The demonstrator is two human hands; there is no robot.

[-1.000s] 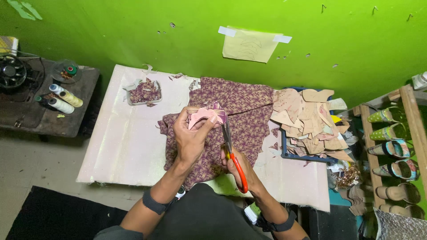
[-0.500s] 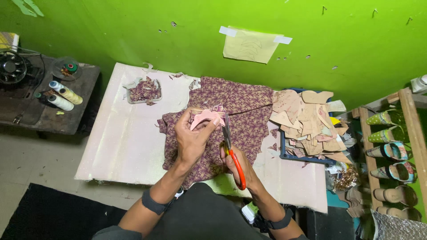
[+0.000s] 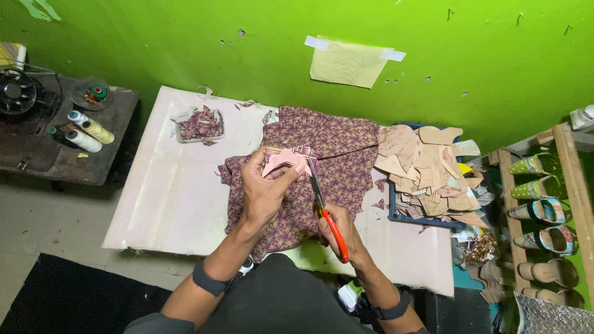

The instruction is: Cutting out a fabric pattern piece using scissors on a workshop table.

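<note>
White thread spools on dark side table at far left. On pale work board, purple patterned fabric. Left hand clamped on pink pattern piece over fabric. Right hand closed around orange-handled scissors, blades beside the piece. Cardboard cutouts at right.
</note>
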